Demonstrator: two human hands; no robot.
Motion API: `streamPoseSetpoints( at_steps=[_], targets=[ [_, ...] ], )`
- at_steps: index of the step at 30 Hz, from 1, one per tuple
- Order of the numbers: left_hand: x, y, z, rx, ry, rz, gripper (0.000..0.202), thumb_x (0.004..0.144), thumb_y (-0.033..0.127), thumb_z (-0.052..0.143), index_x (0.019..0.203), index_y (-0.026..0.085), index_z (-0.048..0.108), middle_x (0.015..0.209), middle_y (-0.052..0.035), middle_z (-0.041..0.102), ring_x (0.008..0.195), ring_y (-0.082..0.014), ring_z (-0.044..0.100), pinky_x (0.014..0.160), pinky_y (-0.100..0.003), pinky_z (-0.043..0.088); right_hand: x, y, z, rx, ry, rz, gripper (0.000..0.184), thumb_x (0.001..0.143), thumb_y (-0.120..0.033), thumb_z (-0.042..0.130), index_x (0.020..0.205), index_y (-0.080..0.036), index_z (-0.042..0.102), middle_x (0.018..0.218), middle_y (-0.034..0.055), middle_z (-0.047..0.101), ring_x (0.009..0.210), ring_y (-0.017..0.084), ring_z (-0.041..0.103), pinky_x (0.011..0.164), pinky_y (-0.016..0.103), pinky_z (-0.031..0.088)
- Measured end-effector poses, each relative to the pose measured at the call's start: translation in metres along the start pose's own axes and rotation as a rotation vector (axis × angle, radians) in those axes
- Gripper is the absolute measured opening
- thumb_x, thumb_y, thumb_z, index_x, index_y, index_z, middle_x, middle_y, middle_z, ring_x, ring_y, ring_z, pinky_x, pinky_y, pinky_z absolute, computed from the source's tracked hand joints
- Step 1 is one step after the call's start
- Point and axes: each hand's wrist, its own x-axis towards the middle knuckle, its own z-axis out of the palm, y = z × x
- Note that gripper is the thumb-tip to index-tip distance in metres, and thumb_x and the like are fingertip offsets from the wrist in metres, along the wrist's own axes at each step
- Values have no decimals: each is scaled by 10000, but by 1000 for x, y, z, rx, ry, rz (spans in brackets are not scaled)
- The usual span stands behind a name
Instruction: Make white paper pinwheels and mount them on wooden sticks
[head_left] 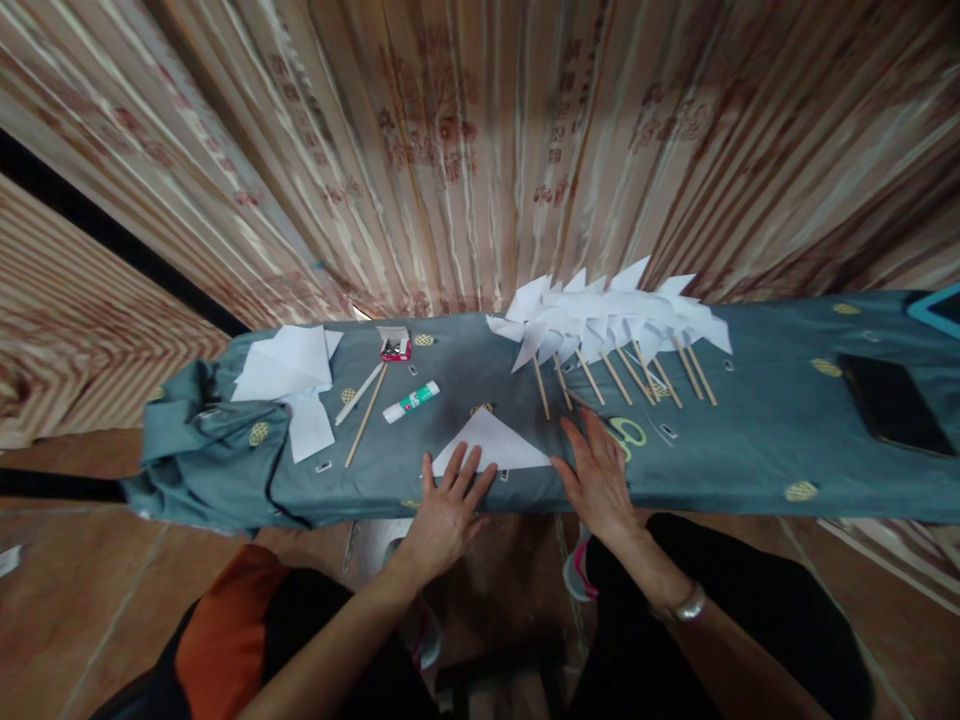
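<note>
While wide in grip, two hands (pixel 442 515) (pixel 600 485) at one paper triangle (pixel 487 440)

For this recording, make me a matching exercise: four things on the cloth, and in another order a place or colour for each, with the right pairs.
Things
1. paper triangle
2. glue stick
3. scissors
4. phone

Places and colours
A. black, toward the picture's right side
B. partly hidden by the right hand
C. under the fingers of the left hand
D. green and white

Pairs: 1-C, 2-D, 3-B, 4-A
</note>
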Motion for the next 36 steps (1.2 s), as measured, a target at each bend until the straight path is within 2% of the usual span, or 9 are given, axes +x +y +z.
streamPoseSetpoints(
  at_steps=[5, 9, 11, 16, 23, 28, 32, 36],
  targets=[
    [0, 1, 1, 0, -9, -12, 661, 886, 362, 550, 1472, 240, 270, 1553, -142, 277, 1447, -341, 158, 1045, -741, 148, 7, -9, -8, 50, 5, -50, 434, 931, -223, 404, 1359, -167, 445, 1460, 183, 397, 1370, 320, 332, 1059, 545, 317],
    [-1, 1, 3, -15, -10, -20, 668, 890, 365, 541, 1479, 251, 249, 1555, -140, 272, 1450, -332, 152, 1052, -735, 136, 17, -32, -9, 129, -53, -191, 389, 936, -187, 379, 1295, -189, 529, 1380, 141, 511, 1288, 279, 435, 1043, 480, 367],
    [-1, 0, 4, -18, -4, -21, 676, 885, 365, 547, 1480, 253, 247, 1553, -142, 278, 1451, -333, 150, 1052, -737, 127, 23, -43, -3, 155, -95, -210, 371, 933, -204, 396, 1266, -186, 557, 1332, 136, 556, 1228, 275, 487, 1019, 464, 397],
    [-2, 0, 7, -48, 0, -16, 701, 872, 378, 565, 1481, 244, 244, 1551, -154, 277, 1447, -342, 157, 1038, -749, 138, 41, -48, 19, 188, -108, -91, 383, 898, -281, 470, 1242, -150, 577, 1251, 171, 596, 1160, 309, 537, 987, 503, 423],
    [-1, 1, 2, -55, -19, -22, 753, 840, 428, 600, 1482, 281, 236, 1558, -145, 261, 1443, -359, 152, 1024, -761, 132, 64, -53, 36, 240, -157, -71, 272, 850, -240, 528, 1057, -150, 680, 1191, 158, 619, 1086, 295, 556, 972, 469, 439],
    [-2, 3, 1, -32, -18, -17, 781, 829, 428, 614, 1488, 277, 222, 1565, -148, 241, 1446, -366, 132, 1037, -748, 122, 75, -56, 41, 410, -158, 26, 162, 784, -181, 592, 893, -169, 711, 1113, 129, 664, 1059, 277, 584, 967, 461, 437],
    [-3, 4, 1, -75, 4, -27, 754, 842, 402, 597, 1486, 269, 229, 1570, -147, 226, 1449, -359, 133, 1049, -734, 104, 83, -50, 42, 489, -146, 70, 66, 753, -192, 636, 724, -206, 693, 999, 76, 713, 946, 240, 649, 895, 424, 487],
    [-3, 2, -8, -147, 114, -106, 768, 883, 392, 542, 1509, 226, 130, 1566, -195, 200, 1454, -350, 117, 1066, -711, 82, 90, -41, 32, 611, -112, 137, 103, 768, -264, 646, 689, -209, 683, 926, 52, 740, 803, 205, 691, 751, 351, 540]
  ],
)
